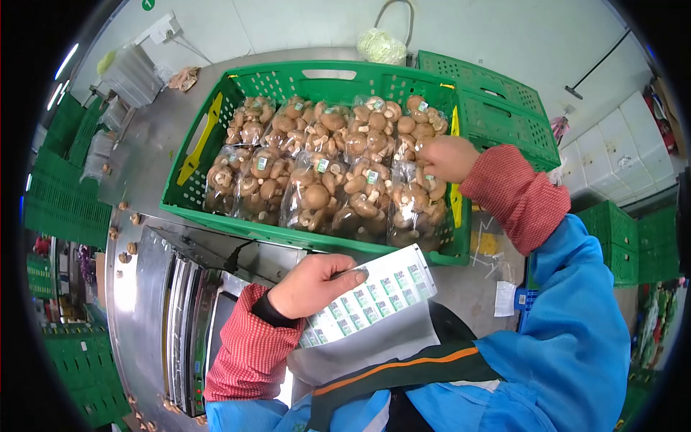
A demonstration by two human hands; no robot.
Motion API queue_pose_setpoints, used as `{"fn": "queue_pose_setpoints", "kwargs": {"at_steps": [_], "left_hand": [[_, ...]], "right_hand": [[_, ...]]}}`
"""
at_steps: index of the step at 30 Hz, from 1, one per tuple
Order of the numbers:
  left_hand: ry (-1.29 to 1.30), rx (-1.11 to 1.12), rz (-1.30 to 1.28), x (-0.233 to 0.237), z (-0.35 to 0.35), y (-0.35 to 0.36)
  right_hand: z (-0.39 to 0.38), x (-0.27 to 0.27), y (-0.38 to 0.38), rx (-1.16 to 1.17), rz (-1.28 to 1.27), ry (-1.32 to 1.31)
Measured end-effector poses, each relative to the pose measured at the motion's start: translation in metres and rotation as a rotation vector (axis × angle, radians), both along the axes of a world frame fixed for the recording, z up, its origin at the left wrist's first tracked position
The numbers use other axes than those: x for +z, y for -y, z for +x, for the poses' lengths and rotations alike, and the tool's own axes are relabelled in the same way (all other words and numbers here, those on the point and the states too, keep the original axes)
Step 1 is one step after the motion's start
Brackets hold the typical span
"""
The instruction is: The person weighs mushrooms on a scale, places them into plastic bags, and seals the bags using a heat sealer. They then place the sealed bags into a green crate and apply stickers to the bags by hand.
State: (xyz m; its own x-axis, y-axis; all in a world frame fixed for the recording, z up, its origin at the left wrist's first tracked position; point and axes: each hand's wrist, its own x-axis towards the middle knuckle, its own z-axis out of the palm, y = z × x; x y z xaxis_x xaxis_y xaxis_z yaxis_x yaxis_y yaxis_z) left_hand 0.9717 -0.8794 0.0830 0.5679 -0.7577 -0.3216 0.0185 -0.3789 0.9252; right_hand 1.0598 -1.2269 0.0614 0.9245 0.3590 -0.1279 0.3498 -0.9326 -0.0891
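My left hand (317, 286) grips a sheet of stickers (381, 295), thumb on top; rows of small green-and-white labels show on it, and its pale backing hangs below. Over the right end of a green crate (288, 232), my right hand (448, 160) is closed, fingertips pressed together at a bag of mushrooms (412, 205) in the near row. Whatever those fingertips hold is hidden. Clear bags of brown mushrooms fill the crate in two rows. Several carry a small label, such as the bag (314, 196) in the middle of the near row.
Behind the crate on the right stand stacked green crates (497, 101). A machine with a metal frame (183, 309) is at my left, and loose mushrooms (128, 252) lie on the metal table (137, 288). A roll in clear wrap (381, 47) sits against the wall.
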Motion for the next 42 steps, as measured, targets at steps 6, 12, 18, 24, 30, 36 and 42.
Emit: {"fn": "queue_pose_setpoints", "kwargs": {"at_steps": [6,12,18,24,30,36,42], "left_hand": [[0.019,0.165,0.014,0.034,-0.009,0.015],[0.048,0.224,0.121,0.065,-0.008,0.066],[-0.005,0.294,0.136,0.065,-0.016,0.098],[0.066,0.331,0.167,0.069,-0.020,0.113],[0.362,0.263,0.257,0.087,-0.001,0.159],[1.166,0.727,-0.013,0.105,0.006,0.180],[0.675,0.762,-0.066,0.062,-0.052,0.145]], "right_hand": [[-0.018,0.051,0.000,-0.011,0.282,0.048],[-0.002,0.046,0.027,0.081,0.601,-0.190],[0.040,-0.026,0.005,0.217,-0.016,-0.234],[0.012,0.053,0.042,0.175,0.657,-0.345],[-0.049,0.100,0.078,0.458,0.624,-0.360],[0.024,0.031,0.214,-0.286,1.276,-0.186],[0.112,-0.163,0.429,-0.850,1.335,0.189]]}}
